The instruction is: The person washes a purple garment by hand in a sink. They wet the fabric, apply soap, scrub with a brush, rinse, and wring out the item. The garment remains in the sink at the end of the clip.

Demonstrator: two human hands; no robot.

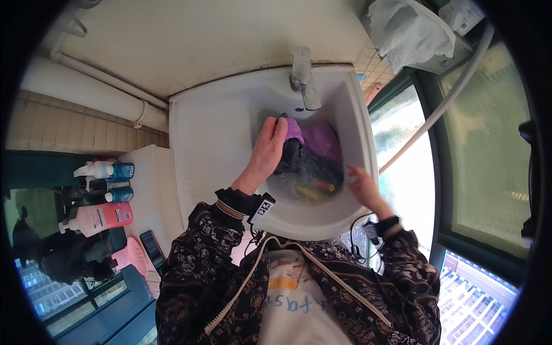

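My left hand point(269, 144) grips a bunched purple and black cloth point(294, 129) over the basin of a white ceramic sink point(207, 142). Dark folds of the cloth hang down towards the water point(306, 170). More purple fabric point(322, 140) lies in the right rear of the basin; I cannot tell if it is the same piece. Under the water, near the front, rests a blurred yellow and orange object point(317, 189). My right hand point(363, 185) is at the basin's right inner wall, fingers apart, holding nothing that shows.
A faucet point(304, 82) rises at the sink's back. On a ledge to the left are a pink pump bottle point(105, 217), several smaller bottles point(123, 171), a pink stand point(131, 256) and a phone point(152, 248). A grey hose point(444, 108) crosses the window at right.
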